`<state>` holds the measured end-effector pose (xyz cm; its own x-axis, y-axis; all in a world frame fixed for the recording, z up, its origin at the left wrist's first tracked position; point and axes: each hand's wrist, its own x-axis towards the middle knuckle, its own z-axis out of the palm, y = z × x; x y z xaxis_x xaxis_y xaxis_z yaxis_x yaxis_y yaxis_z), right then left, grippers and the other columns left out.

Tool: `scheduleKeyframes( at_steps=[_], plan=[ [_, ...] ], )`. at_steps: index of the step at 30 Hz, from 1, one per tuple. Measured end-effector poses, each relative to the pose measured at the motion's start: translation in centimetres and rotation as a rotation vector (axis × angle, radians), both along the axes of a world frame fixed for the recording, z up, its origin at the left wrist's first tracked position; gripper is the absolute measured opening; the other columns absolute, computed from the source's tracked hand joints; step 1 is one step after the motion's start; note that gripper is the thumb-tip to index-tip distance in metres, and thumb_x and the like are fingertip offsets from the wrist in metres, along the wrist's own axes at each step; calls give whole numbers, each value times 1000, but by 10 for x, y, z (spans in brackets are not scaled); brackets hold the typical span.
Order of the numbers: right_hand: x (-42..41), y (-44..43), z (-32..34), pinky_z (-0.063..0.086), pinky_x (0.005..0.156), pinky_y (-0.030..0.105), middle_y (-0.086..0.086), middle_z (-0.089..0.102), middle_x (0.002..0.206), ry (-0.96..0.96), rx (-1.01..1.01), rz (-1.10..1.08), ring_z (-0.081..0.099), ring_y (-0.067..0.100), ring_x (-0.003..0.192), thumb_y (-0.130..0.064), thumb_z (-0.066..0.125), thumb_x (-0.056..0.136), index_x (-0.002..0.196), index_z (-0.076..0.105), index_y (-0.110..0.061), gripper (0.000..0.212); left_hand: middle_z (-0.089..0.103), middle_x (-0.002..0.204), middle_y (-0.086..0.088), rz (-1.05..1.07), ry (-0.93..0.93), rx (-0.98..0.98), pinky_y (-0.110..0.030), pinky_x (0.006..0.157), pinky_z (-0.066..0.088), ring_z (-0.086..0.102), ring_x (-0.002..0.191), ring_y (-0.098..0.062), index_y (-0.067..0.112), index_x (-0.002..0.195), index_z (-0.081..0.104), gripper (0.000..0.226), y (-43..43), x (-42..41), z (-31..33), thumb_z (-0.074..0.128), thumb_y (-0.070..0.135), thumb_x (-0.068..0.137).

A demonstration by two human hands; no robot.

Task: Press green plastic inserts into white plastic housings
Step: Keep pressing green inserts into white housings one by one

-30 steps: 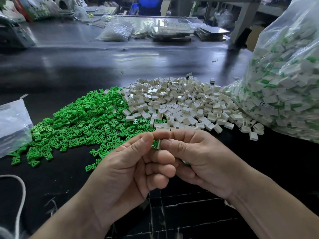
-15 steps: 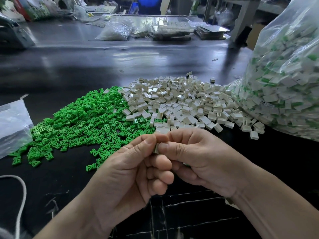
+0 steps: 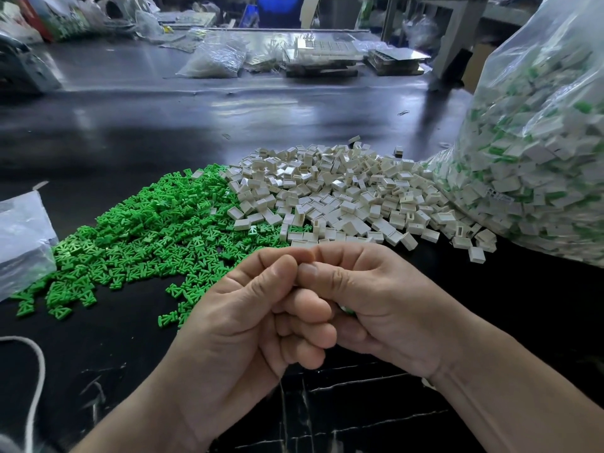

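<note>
My left hand (image 3: 248, 308) and right hand (image 3: 376, 305) curled, thumb tips butted together; anything pinched hidden, cannot tell. Beyond knuckles, green inserts (image 3: 147, 243) heaped left, white housings (image 3: 343, 197) heaped alongside

**One head-worn wide-angle camera, facing forward and down across a dark glossy counter (image 3: 294, 119).**

The lens sits close above the hands: the left hand (image 3: 248, 322) and right hand (image 3: 376, 308) fill the near centre. Just beyond them lie the heap of green plastic inserts (image 3: 147, 237) at left and the heap of white plastic housings (image 3: 343, 197) at centre. A clear plastic bag of parts (image 3: 539, 158) looms near at right, and straight lines bow towards the far edge.
</note>
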<state>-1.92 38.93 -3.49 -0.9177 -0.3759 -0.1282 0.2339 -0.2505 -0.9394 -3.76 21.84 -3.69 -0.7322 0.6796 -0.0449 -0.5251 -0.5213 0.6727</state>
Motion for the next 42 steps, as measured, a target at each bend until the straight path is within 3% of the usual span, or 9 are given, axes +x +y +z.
scheduleKeyframes(
  at_steps=[4, 7, 13, 16, 18, 21, 25, 37, 42],
  plan=[
    [0, -1, -5, 28, 33, 15, -2, 56, 62, 2, -70, -25, 42, 5, 41, -27, 63, 94, 121, 50, 14, 51, 71, 73, -16, -14, 75, 8, -28, 49, 56, 71, 62, -25, 8, 109, 69, 30, 0, -3, -3, 73, 24, 83],
    [-2, 2, -6, 30, 33, 16, 1, 53, 61, 30, -155, -21, 42, 7, 41, -26, 61, 90, 90, 57, 4, 30, 69, 75, -18, 4, 173, -64, -30, 51, 56, 70, 63, -26, 5, 117, 64, 33, -7, -8, -2, 66, 23, 90],
    [-11, 23, -2, 38, 32, 15, 10, 61, 82, -8, -563, -104, 53, 11, 48, -18, 68, 77, 87, 62, -10, 14, 68, 69, -7, 432, 504, -774, -21, 48, 50, 62, 56, -18, 27, 90, 72, 11, -20, -17, -3, 62, 30, 87],
    [-14, 28, -1, 35, 30, 16, 7, 61, 78, -33, -296, -244, 50, 9, 45, -19, 67, 87, 79, 62, -14, 10, 68, 77, 16, 429, 885, -1165, -15, 54, 50, 63, 67, -1, 39, 89, 68, 21, -21, -14, -9, 58, 54, 80],
    [-13, 31, -2, 34, 32, 17, 0, 61, 70, 39, 158, -342, 48, 8, 43, -23, 69, 91, 77, 69, -19, 14, 63, 80, 20, 397, 1103, -1367, -16, 62, 48, 59, 77, 1, 37, 91, 67, 29, -19, -11, -13, 55, 60, 77],
    [-6, 27, -3, 43, 46, 13, -16, 66, 70, 229, 948, -369, 60, 2, 55, -44, 72, 87, 93, 73, -33, 12, 57, 86, 19, 355, 1203, -1526, -29, 69, 47, 54, 78, -2, 36, 94, 64, 37, -14, -9, -13, 48, 64, 76],
    [-3, 6, -5, 56, 75, 33, -13, 63, 85, 286, 1445, -132, 63, 12, 85, -54, 65, 88, 113, 64, -39, 30, 50, 87, 21, 280, 1270, -1797, -24, 63, 36, 48, 80, -1, 42, 98, 49, 44, -17, -9, -7, 37, 76, 74],
    [-4, 6, -7, 53, 77, 36, -5, 66, 89, 444, 1493, -99, 61, 20, 85, -41, 47, 101, 116, 55, -28, 21, 55, 84, 15, 282, 1423, -1755, -26, 59, 43, 54, 75, -9, 36, 99, 59, 22, -20, -11, -11, 53, 52, 86],
    [-7, 9, -8, 43, 57, 24, -7, 67, 74, 338, 1155, -250, 56, 2, 60, -41, 50, 99, 96, 59, -30, 15, 53, 77, 14, 369, 1495, -1587, -28, 53, 44, 53, 65, -10, 32, 88, 68, 31, -7, -5, -13, 51, 57, 86]
  ],
)
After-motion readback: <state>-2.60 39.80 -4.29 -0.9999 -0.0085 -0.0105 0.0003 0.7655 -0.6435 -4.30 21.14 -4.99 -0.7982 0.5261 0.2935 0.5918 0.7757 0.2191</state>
